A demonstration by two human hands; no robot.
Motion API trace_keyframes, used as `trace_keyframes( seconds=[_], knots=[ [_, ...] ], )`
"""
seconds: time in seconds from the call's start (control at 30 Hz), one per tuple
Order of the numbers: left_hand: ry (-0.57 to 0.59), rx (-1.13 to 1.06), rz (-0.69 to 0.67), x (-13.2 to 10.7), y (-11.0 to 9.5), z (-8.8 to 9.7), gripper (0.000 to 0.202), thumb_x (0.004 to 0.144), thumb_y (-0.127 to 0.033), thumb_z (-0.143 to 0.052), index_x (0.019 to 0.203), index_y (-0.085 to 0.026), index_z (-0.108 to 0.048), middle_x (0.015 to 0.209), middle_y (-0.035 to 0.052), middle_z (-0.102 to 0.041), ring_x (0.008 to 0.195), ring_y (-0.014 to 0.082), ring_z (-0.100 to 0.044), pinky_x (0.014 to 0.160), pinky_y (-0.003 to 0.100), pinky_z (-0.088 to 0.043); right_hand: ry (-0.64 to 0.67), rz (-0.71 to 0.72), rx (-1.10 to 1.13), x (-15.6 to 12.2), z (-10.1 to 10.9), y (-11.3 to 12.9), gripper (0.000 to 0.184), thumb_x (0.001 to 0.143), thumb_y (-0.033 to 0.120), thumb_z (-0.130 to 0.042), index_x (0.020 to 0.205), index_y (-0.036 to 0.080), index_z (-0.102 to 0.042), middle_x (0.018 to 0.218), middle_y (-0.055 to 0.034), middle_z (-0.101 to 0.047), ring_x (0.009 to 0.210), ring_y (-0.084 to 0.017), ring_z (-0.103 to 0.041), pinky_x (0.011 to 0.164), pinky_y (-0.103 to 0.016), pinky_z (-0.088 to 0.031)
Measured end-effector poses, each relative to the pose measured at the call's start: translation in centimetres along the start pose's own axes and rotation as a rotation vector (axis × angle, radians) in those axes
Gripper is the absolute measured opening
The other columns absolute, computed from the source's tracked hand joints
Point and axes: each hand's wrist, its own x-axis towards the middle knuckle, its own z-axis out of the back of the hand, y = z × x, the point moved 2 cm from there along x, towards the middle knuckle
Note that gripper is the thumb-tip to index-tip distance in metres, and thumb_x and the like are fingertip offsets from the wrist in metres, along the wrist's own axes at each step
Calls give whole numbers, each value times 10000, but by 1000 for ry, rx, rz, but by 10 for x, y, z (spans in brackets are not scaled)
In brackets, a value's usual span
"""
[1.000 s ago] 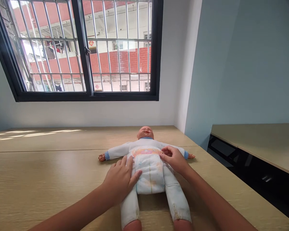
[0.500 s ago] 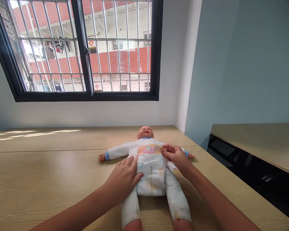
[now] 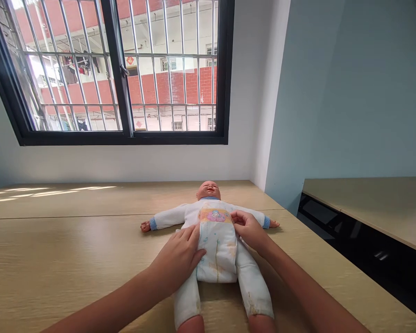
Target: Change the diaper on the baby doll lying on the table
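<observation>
A baby doll (image 3: 191, 215) in a white suit with blue cuffs lies on its back, arms spread, head toward the window. Over its front is a white diaper (image 3: 217, 252) with an orange-and-pink printed band at the top. My left hand (image 3: 180, 256) rests against the diaper's left edge, fingers stretched out and thumb on its front. At the upper right corner of the diaper, my right hand (image 3: 247, 229) has its fingers closed in a pinch on the edge. The fastening under those fingertips is hidden.
The doll lies on a light wooden table (image 3: 72, 259) with a seam running across it. A barred window (image 3: 173, 138) is behind, in a white wall. At right, past the table's edge, stands a lower-looking wooden top (image 3: 374, 199) with a black glossy front (image 3: 350, 245).
My right hand has shifted slightly left and inward along the diaper's upper edge. The white flap that showed beneath it is out of sight. My left hand stays nearly still.
</observation>
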Motion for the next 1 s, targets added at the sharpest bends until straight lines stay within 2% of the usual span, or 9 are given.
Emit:
trace_keyframes(
  seconds=[0.13,0.23,0.43,0.63,0.77,1.0],
  knots=[
    [-4,102,86,0,2,-4,514,1003,-378,-504,1451,-136,-438,1458,160,-501,1329,300,-483,1075,435,-430,-9,50,-91,1,-1,-6,255,746,396,-692,824,160,-638,777,-34,-695,717,-175,-608,659,-289,-461],
    [12,156,111,0,3,-6,457,1008,-407,-486,1386,-151,-519,1450,169,-510,1326,310,-498,1066,442,-438,1,63,-158,2,0,-9,252,760,413,-670,805,167,-634,767,-31,-687,723,-182,-609,667,-296,-469],
    [82,148,118,1,1,-2,404,1025,-412,-439,1289,-152,-602,1383,158,-564,1252,298,-565,1045,428,-459,14,54,-168,0,0,-5,168,758,344,-652,790,183,-612,782,-33,-693,734,-185,-618,685,-297,-474],
    [82,108,115,0,1,-1,381,1031,-417,-420,1212,-151,-625,1305,144,-602,1135,280,-628,973,394,-501,-3,97,-286,-1,3,-6,165,794,342,-620,792,177,-631,738,-11,-649,694,-168,-559,649,-286,-431],
    [90,103,124,1,1,-1,357,1031,-419,-420,1142,-158,-636,1281,132,-609,1077,272,-649,917,378,-514,-24,117,-399,-1,5,-7,208,827,382,-602,784,181,-630,668,16,-562,638,-150,-469,603,-278,-362],
    [55,95,111,0,0,4,322,1023,-403,-430,944,-181,-650,1062,88,-674,933,245,-665,783,341,-496,-26,98,-424,-4,4,-1,192,824,367,-595,770,183,-612,642,36,-490,628,-138,-413,595,-273,-330]
  ],
)
